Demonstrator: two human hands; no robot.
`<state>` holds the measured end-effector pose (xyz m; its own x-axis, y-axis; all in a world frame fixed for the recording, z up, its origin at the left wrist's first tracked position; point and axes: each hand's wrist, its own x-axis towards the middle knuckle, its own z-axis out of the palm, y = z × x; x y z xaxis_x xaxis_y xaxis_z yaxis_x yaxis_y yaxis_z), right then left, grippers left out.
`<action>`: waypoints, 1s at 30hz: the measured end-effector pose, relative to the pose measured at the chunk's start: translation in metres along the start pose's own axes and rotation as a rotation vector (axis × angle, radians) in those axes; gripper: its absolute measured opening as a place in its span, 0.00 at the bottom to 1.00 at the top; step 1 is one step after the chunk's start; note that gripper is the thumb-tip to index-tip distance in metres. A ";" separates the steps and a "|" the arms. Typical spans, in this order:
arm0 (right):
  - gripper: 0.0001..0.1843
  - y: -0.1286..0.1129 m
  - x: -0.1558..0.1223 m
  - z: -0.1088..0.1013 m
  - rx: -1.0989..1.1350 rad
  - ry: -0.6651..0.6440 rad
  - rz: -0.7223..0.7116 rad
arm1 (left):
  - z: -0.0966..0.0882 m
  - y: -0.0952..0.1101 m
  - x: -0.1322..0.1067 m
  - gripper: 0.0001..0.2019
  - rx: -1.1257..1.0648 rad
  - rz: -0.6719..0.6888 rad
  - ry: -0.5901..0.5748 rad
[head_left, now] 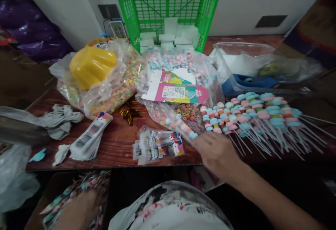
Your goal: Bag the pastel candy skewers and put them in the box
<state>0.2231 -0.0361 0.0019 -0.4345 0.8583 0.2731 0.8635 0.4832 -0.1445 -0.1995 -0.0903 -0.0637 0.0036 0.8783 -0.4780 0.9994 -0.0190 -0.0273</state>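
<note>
In the head view, apparently grips a marshmallow skewer by its near end in the right hand, likely sparing the sweets. Has the left hand among wrapped skewers; cannot tell whether grasping any. Finds open tabletop between and beyond the hands, bounded nearward by the table edge.

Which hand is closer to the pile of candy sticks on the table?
Right. The right hand is just beside the candy sticks; the left hand is farther away, down at the box of candy.
</note>
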 end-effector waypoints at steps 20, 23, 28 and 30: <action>0.10 0.039 -0.037 0.023 -0.347 -0.218 0.773 | -0.078 0.193 0.047 0.17 0.104 0.736 0.365; 0.10 0.039 -0.047 0.025 -0.332 -0.102 0.765 | -0.074 0.194 0.049 0.16 0.126 0.718 0.370; 0.12 0.046 -0.070 0.001 -0.331 0.296 0.581 | -0.068 0.189 0.049 0.22 0.187 0.765 0.424; 0.12 0.049 -0.073 -0.024 -0.398 0.306 0.455 | -0.069 0.187 0.047 0.23 0.190 0.773 0.414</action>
<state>0.3037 -0.0794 -0.0028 0.0365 0.8452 0.5332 0.9972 -0.0657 0.0360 -0.0099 -0.0193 -0.0305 0.7215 0.6889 -0.0693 0.6910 -0.7228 0.0084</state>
